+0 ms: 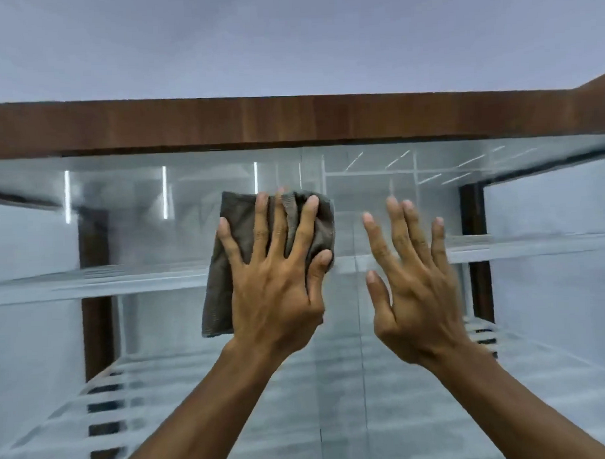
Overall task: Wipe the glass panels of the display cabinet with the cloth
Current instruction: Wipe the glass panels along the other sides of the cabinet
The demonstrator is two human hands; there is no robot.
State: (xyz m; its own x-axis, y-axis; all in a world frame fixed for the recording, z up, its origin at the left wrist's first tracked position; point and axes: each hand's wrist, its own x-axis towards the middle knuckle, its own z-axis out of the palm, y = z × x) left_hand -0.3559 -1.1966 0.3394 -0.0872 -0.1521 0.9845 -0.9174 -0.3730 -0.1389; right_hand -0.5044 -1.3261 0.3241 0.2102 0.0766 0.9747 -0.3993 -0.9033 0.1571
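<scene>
Left grip (279,288) spread flat, pressing cloth (217,297) on glass panel (150,241); right grip (420,294) spread, fingers up, just beside.

Two hands up at the glass: one left hand (276,292), one right hand (416,294), five fingers showing on each. One grey cloth (220,283). One display cabinet (496,116), with one wooden top rail (222,122) and two dark uprights (97,325), one at either side. Two front glass panels (161,337), counted from the single vertical seam between them. Two glass shelves (90,284) made out behind, the lower one blurred. Three bright vertical light streaks (164,193) in the reflection.
</scene>
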